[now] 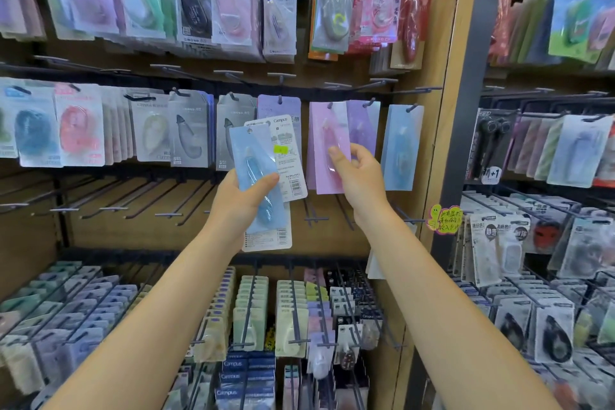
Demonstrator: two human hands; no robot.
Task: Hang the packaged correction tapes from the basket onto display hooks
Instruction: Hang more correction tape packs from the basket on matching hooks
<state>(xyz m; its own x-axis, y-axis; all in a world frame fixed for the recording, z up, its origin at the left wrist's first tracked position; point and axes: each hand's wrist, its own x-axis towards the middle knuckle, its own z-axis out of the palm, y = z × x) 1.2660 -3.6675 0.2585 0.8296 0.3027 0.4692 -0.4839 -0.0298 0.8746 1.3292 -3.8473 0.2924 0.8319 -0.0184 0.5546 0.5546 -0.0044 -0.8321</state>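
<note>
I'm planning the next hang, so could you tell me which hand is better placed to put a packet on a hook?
Probably the right hand: it already touches the pink packet hanging at hook height. The left hand grips the spare packets lower down.

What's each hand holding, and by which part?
Left hand grips a fanned stack of carded correction tapes, light-blue pack in front, around their lower half. Right hand pinches the hanging pink carded pack at its clear blister, mid-card.
</note>
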